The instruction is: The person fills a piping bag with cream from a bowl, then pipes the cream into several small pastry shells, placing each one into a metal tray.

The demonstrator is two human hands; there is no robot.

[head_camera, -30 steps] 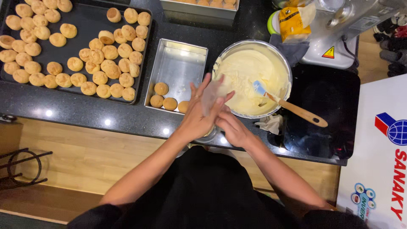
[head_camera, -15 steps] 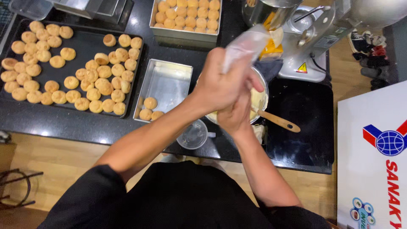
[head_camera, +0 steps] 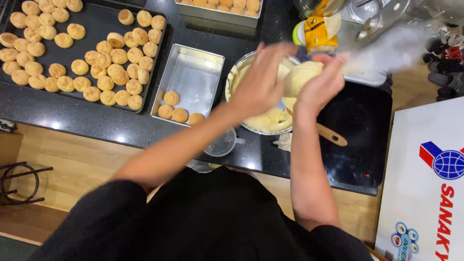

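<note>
Both my hands are raised over the metal bowl of pale yellow cream (head_camera: 270,122). My left hand (head_camera: 261,82) and my right hand (head_camera: 321,87) hold a clear piping bag (head_camera: 309,72) part filled with cream; its empty end (head_camera: 386,50) blurs out to the right. A wooden-handled spatula (head_camera: 331,135) lies in the bowl, its handle sticking out to the right. A clear plastic cup (head_camera: 221,144) stands below my left forearm.
A small steel tray (head_camera: 193,72) holds several baked puffs (head_camera: 180,115). A dark baking tray (head_camera: 96,29) at left carries several puffs. Another steel tray of puffs (head_camera: 220,9) sits at the top. A yellow carton (head_camera: 316,31) and a white box (head_camera: 425,183) stand at right.
My hands have shifted right and the bag has swung from upright to lying across the bowl, its empty end now pointing right. The camera view has moved closer.
</note>
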